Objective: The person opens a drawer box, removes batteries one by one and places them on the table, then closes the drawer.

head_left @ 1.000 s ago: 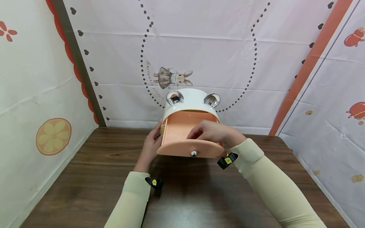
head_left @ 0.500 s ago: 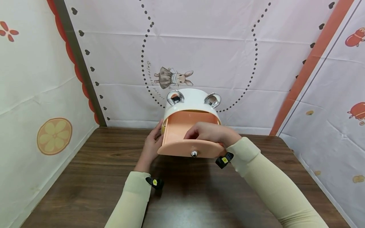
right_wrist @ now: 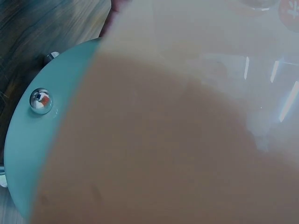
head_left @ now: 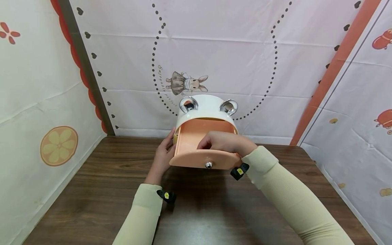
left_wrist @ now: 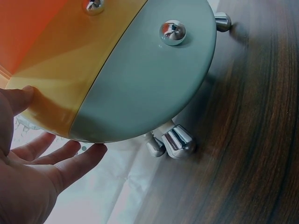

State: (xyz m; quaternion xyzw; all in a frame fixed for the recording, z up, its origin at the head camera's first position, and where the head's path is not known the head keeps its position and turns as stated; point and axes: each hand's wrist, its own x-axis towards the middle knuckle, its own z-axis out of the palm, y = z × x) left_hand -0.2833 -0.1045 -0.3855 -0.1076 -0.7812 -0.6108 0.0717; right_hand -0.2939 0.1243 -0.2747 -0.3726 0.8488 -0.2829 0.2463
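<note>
A small drawer cabinet (head_left: 203, 107) with a rounded white top and two silver ear shapes stands at the back of the table. Its orange drawer (head_left: 190, 160) is pulled out. My right hand (head_left: 226, 141) reaches down into that drawer; the drawer front hides its fingertips and anything they hold. At the cabinet's left side, my left hand (head_left: 161, 157) holds the edge. In the left wrist view, its thumb lies on the yellow drawer (left_wrist: 70, 88) and its fingers touch the side. Below is the green drawer (left_wrist: 145, 79). A blurred surface fills most of the right wrist view.
The cabinet stands on chrome feet (left_wrist: 177, 141), and round chrome knobs (left_wrist: 173, 32) stick out from its drawers. A dark wooden table (head_left: 104, 190) lies under it. Printed cloth (head_left: 214, 58) hangs right behind the cabinet, with more cloth at both sides.
My right hand has shifted slightly left and lower inside the orange drawer, with the wrist following. The left hand and the cabinet stay in place.
</note>
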